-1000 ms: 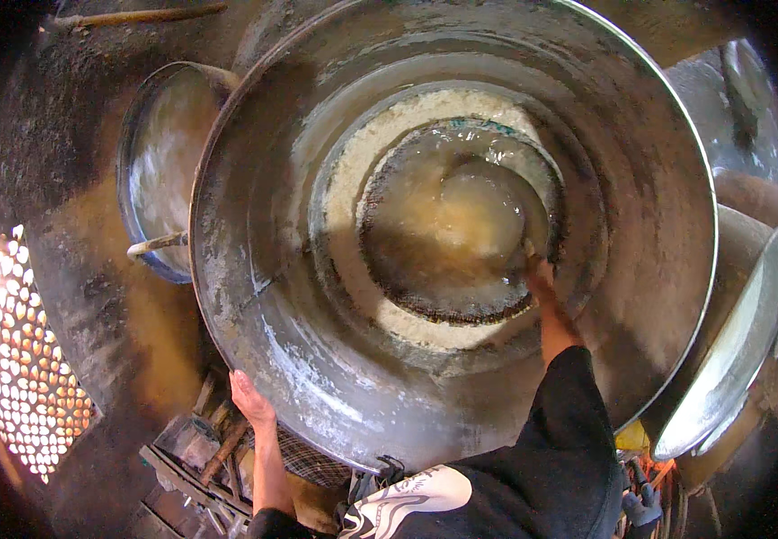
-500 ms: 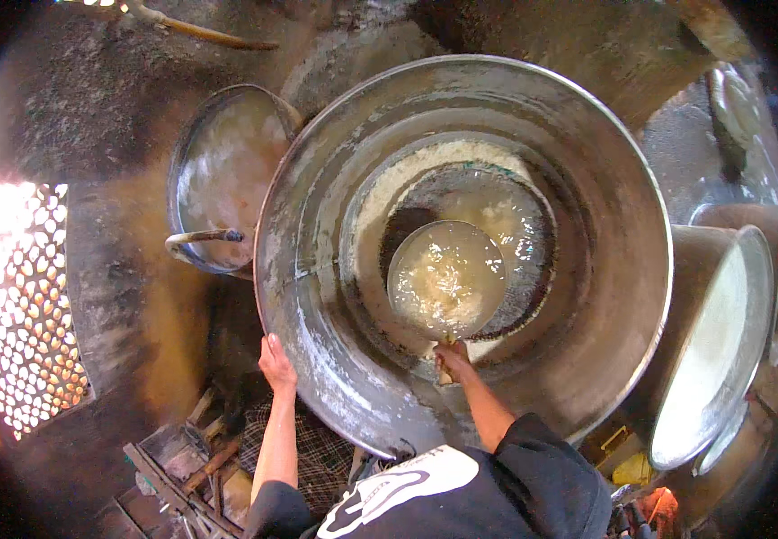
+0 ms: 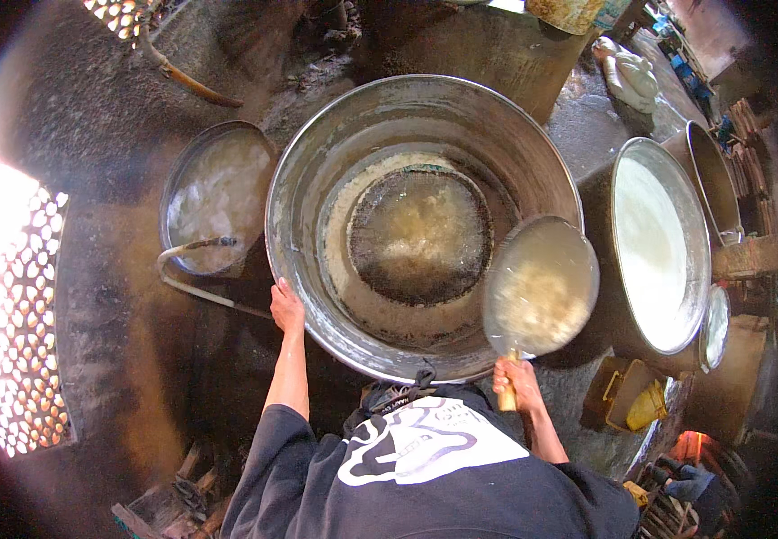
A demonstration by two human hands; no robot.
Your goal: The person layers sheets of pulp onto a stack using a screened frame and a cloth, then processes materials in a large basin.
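Observation:
A large round metal vat [image 3: 312, 171] stands in front of me. Inside it, a dark round ring [image 3: 359, 260] encloses cloudy, yellowish liquid [image 3: 420, 229], with a pale band around it. My left hand [image 3: 287, 308] is closed on the vat's near-left rim. In my right hand [image 3: 519, 384] is the short wooden handle of a wide, round ladle [image 3: 542, 287]. The ladle is over the vat's right rim, partly outside it, and carries cloudy liquid with pale clumps, slightly blurred by motion.
To the left is a smaller tub [image 3: 218, 193] of cloudy liquid, with a curved pipe [image 3: 195, 244] across its near side. A big vat of white liquid [image 3: 654, 251] stands at the right. Near it are a yellow container [image 3: 645, 404] and glowing fire [image 3: 690, 446]. A white sack [image 3: 630, 76] lies farther back.
My right hand has lifted the ladle out of the vat's middle and brought it right, over the rim. My left hand stays on the rim. The view has shifted, showing more at the right.

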